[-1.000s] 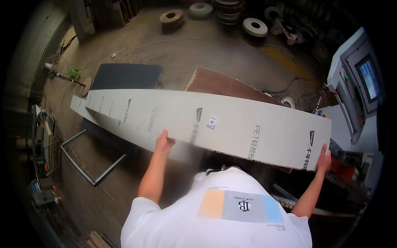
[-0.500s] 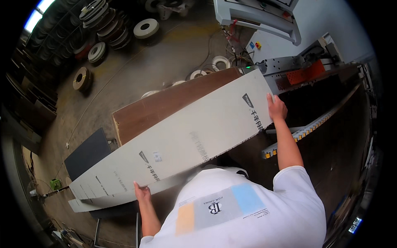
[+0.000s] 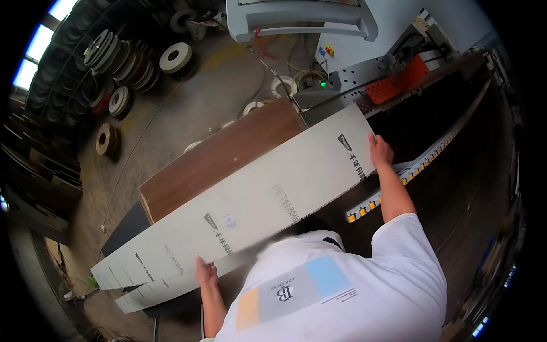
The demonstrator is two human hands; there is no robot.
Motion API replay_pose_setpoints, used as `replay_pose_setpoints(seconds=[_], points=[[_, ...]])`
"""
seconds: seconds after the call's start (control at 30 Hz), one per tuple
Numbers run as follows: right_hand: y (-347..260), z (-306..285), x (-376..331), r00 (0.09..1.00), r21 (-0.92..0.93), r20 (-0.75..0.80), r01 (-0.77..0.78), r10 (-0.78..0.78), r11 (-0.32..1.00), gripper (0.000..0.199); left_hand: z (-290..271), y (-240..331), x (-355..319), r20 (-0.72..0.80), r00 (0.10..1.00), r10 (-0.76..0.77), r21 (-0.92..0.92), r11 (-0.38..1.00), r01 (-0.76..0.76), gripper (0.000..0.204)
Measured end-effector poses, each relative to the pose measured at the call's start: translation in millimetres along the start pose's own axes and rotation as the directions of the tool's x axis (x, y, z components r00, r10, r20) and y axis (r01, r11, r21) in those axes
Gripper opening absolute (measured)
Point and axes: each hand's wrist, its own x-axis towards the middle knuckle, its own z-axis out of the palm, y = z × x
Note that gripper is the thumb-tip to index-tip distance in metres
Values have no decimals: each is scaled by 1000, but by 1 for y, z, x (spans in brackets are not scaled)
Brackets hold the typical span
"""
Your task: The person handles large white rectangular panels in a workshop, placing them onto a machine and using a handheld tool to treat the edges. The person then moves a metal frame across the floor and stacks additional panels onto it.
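A long, off-white printed panel slants across in front of me, its right end higher in the picture. My right hand grips that end, thumb on the face and fingers curled round the edge, partly hidden. Near the panel's left part, my left hand holds the near edge, thumb up on the face and its other fingers mostly hidden. Below that edge another whitish board shows, partly covered by the panel.
Beyond the panel lies a brown board, with a dark board to its left. A grey machine with an orange guard stands at the upper right. A roller rail runs on the right. Edging rolls sit on the floor.
The machine, brown board and roller rail have shifted left in view while the panel stays in both hands. The panel's right end now sits farther right relative to the machine.
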Motion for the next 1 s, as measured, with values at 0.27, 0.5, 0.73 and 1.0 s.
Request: replay_pose_setpoints(seconds=[0.27, 0.5, 0.73, 1.0], points=[[42, -6, 96, 979, -97, -96, -191, 182, 977, 68, 142, -12, -56, -41, 999, 6, 234, 972, 3, 63], [91, 23, 154, 892, 401, -428, 42, 147, 915, 84, 213, -1, -60, -149, 989, 26, 440, 897, 43, 69], [18, 56, 23, 771, 821, 114, -428, 627, 377, 110, 216, -8, -53, -174, 981, 83, 484, 875, 12, 59], [-69, 82, -109, 914, 889, 309, -376, 263, 261, 70, 194, -3, -63, 185, 982, -42, 629, 773, -85, 46]])
